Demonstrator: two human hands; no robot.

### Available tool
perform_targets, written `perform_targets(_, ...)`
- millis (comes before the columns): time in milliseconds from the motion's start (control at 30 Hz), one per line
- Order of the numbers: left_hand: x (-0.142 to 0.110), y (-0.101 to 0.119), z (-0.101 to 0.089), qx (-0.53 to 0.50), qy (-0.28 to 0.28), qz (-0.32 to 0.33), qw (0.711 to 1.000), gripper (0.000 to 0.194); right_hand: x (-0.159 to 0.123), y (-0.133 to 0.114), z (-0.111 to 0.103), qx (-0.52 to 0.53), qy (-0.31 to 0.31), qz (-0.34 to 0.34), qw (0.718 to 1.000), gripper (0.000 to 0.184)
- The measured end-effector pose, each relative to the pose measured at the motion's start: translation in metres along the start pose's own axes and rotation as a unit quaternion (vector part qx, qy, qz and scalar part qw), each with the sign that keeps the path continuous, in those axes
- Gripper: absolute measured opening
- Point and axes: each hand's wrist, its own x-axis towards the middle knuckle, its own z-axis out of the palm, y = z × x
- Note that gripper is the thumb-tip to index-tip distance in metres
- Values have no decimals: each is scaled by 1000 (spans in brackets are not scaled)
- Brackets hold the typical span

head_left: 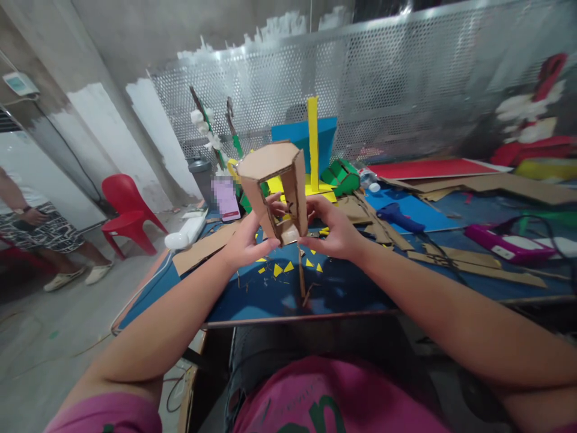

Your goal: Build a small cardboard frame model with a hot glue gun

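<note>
Between my two hands I hold up a brown cardboard structure [269, 161] with a flat, many-sided top and panel sides with open gaps. My left hand [252, 237] is closed on its lower left side, some fingers reaching behind a panel. On the lower right, my right hand [336, 231] grips it with the thumb near the bottom edge. Underneath, small yellow scraps [277, 270] and thin brown strips [302, 278] lie on the blue tabletop [252, 304]. Behind it stand a yellow upright strip [312, 144], a blue panel [327, 141] and a green piece [341, 175].
A blue glue gun [400, 218] and a purple device [509, 243] lie to the right among cardboard strips. A phone [225, 201] stands at left near a grey cup [201, 177]. Perforated metal [383, 84] backs the table. Another person stands far left by a red chair [128, 207].
</note>
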Motion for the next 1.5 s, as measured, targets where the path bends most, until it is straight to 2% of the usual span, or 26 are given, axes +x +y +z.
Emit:
perform_targets(200,1,-4,2,-8,13,-69,998,74,0,5,-1,16,-5,40,999,71)
perform_targets(433,1,-6,3,-1,46,-75,996,55,2,-4,-2,3,21,72,997,68)
perform_targets(533,1,-7,3,-3,55,-93,994,57,2,-5,-2,-9,34,81,996,65)
perform_targets(633,3,-6,7,-62,55,-157,984,68,2,-4,-1,-16,50,93,994,63)
perform_targets(700,5,-6,13,-171,55,-216,960,70,2,-2,-1,-14,64,101,993,63)
perform_targets(767,6,-5,23,-284,67,-274,917,63,2,-1,0,-13,73,110,991,64)
perform_targets(867,5,-3,40,-361,89,-343,862,56,2,-1,2,-15,73,121,990,65)
perform_targets(933,4,-2,50,-404,93,-355,838,56,3,-3,4,-18,77,126,989,65)
perform_targets(1067,3,-3,58,-460,100,-345,812,57,3,-4,10,-11,90,128,988,64)
perform_targets(1200,4,-4,56,-496,103,-341,792,58,1,-3,12,-13,91,124,988,61)
perform_targets(1367,5,-6,48,-518,117,-336,778,47,6,-4,-3,-37,58,103,992,56)
perform_targets(1433,5,-8,44,-522,127,-340,772,41,11,-2,-19,-107,37,136,984,51)
perform_targets(1467,5,-9,42,-522,133,-346,768,37,13,0,-30,-165,22,175,970,47)
perform_targets(1500,5,-10,40,-523,139,-355,762,34,15,3,-43,-236,-2,232,944,43)
